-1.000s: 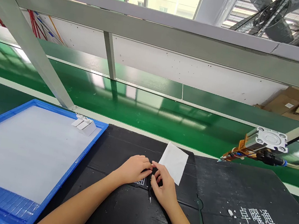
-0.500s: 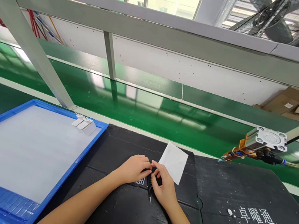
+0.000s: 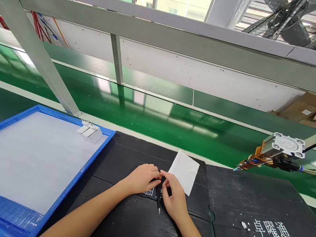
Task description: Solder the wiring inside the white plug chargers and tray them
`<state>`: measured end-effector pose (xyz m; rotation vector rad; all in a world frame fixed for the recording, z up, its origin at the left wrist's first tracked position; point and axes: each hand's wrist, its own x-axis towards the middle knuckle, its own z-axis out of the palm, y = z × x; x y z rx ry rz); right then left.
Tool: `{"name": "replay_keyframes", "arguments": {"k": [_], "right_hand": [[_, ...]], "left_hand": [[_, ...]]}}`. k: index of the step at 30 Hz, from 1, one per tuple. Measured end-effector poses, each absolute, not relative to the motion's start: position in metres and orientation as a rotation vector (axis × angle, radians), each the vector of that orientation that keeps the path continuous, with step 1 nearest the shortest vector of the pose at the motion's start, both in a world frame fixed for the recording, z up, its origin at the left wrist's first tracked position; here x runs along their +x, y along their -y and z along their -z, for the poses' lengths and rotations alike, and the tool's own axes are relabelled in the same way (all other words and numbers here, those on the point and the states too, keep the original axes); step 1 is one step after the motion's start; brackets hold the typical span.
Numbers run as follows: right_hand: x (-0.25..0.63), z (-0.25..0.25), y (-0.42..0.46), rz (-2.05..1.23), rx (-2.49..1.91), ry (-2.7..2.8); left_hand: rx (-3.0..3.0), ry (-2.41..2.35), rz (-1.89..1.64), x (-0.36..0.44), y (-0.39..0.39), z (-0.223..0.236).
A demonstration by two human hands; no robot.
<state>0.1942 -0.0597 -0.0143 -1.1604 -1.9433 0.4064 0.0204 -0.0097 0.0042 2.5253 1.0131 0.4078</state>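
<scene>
My left hand (image 3: 143,179) and my right hand (image 3: 175,197) meet over the black mat (image 3: 130,225), fingertips almost touching. Each hand is closed in a pinch, and whatever sits between the fingertips is too small and hidden to make out. Below them a slim black tool with a pointed silver tip (image 3: 159,206) lies on the mat, its upper end hidden near my left fingers. A white sheet of paper (image 3: 185,172) lies just beyond my right hand.
On the left stands a blue tray (image 3: 76,179) with a white lining; small white pieces (image 3: 90,131) sit at its far corner. A metal pneumatic fixture (image 3: 282,149) overhangs a second black mat (image 3: 267,202) on the right. A grey frame bar (image 3: 171,29) crosses beyond the bench.
The view has shifted very slightly. My right thumb has moved a little away from my left fingers; both hands otherwise stay in the same place.
</scene>
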Motion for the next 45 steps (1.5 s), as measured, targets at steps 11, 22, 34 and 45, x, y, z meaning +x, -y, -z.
{"name": "replay_keyframes", "arguments": {"k": [11, 22, 34, 45], "right_hand": [[0.196, 0.0155, 0.0601, -0.376, -1.178, 1.96], [0.1954, 0.0175, 0.0596, -0.414, -1.168, 1.938], [0.1959, 0.0189, 0.0595, -0.433, -1.161, 1.924], [0.1953, 0.0153, 0.06, -0.437, -1.167, 1.945]], "left_hand": [[2.572, -0.99, -0.412, 0.0196, 0.009, -0.0005], [2.593, -0.989, -0.399, 0.0195, 0.0089, -0.0008], [2.579, -1.016, -0.34, 0.0207, 0.0099, -0.0044], [2.562, -0.992, -0.378, 0.0197, 0.009, -0.0025]]}}
